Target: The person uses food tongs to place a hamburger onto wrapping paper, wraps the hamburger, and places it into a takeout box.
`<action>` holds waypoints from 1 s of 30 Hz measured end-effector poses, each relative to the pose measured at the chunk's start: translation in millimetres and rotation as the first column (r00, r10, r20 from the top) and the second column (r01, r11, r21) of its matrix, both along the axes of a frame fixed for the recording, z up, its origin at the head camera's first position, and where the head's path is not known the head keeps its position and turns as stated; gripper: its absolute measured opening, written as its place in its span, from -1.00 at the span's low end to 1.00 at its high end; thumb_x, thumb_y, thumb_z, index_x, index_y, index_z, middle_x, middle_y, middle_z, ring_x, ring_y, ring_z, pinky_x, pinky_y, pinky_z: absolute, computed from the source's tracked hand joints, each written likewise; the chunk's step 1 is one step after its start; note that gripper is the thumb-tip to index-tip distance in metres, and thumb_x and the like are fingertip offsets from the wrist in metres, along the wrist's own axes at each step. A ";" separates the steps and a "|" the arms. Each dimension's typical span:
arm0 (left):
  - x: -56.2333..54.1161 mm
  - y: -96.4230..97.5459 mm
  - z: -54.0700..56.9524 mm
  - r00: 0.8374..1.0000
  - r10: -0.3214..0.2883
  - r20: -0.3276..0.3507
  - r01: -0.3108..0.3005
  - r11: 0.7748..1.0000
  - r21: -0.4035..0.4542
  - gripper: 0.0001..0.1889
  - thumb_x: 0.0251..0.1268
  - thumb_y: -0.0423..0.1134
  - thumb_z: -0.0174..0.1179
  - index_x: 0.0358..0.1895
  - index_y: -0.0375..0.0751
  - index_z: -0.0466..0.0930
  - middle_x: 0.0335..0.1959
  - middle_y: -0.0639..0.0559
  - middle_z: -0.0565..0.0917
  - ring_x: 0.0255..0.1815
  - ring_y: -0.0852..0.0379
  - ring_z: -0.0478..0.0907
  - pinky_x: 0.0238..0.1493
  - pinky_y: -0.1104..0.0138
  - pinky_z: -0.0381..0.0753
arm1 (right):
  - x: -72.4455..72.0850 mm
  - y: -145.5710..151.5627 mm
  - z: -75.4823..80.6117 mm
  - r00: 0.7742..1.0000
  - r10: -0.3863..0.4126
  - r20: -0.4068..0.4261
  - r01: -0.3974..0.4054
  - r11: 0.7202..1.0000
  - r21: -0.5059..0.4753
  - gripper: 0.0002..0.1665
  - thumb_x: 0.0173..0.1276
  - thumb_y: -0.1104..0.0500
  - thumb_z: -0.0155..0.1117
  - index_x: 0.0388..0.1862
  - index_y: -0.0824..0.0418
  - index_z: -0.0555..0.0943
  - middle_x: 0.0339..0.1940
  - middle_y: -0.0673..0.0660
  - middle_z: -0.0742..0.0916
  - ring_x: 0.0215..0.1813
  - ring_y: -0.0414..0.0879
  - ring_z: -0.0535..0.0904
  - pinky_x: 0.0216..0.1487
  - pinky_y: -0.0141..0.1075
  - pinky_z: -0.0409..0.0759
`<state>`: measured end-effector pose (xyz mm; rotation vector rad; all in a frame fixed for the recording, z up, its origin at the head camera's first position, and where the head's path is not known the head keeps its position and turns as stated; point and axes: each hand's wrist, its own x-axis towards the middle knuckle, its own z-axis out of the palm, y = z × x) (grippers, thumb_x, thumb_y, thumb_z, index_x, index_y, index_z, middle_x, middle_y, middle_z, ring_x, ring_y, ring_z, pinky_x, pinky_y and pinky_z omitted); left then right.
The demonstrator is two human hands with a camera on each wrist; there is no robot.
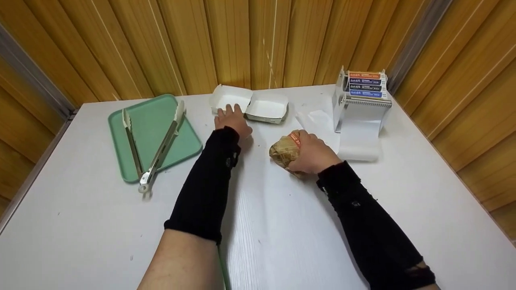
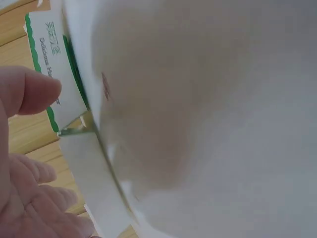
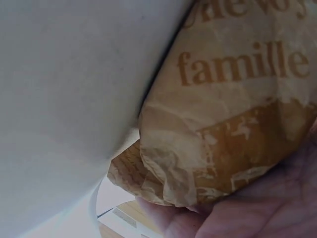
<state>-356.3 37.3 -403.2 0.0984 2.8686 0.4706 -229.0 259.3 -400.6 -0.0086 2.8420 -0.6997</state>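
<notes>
My right hand [image 1: 314, 155] grips a paper-wrapped bundle [image 1: 285, 151], shaped like a wrapped burger, low over the table. Brown printed paper covers it, and a red-orange label strip [image 1: 295, 139] shows beside the fingers. In the right wrist view the wrapper [image 3: 237, 99] reads "famille", with fingers and palm along its side. Farther back, an unfolded burger box [image 1: 267, 109] lies with its white inside facing up. My left hand [image 1: 234, 122] reaches to its left half, fingers extended at the near rim. Green print marks the box's outer wall [image 2: 67, 94] in the left wrist view.
On the left, metal tongs [image 1: 161, 149] with pale tips lie spread across a green tray [image 1: 155, 121]. A label dispenser [image 1: 365, 86] with several coloured rolls stands back right, a white strip [image 1: 360, 133] hanging from it onto the table. Wood-look panels [image 1: 250, 44] border the table.
</notes>
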 end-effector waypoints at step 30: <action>39.0 -19.7 31.2 0.977 -0.158 -0.143 0.149 0.986 -0.076 -0.65 0.58 -0.22 0.01 0.24 -0.25 0.62 0.15 -0.19 0.73 0.13 -0.14 0.68 0.18 0.00 0.68 | -1.8 2.5 -1.0 1.000 0.024 -0.007 -0.024 1.000 0.013 0.29 0.02 0.01 0.54 0.65 0.32 0.10 0.29 0.35 0.51 0.19 0.23 0.48 0.28 0.16 0.53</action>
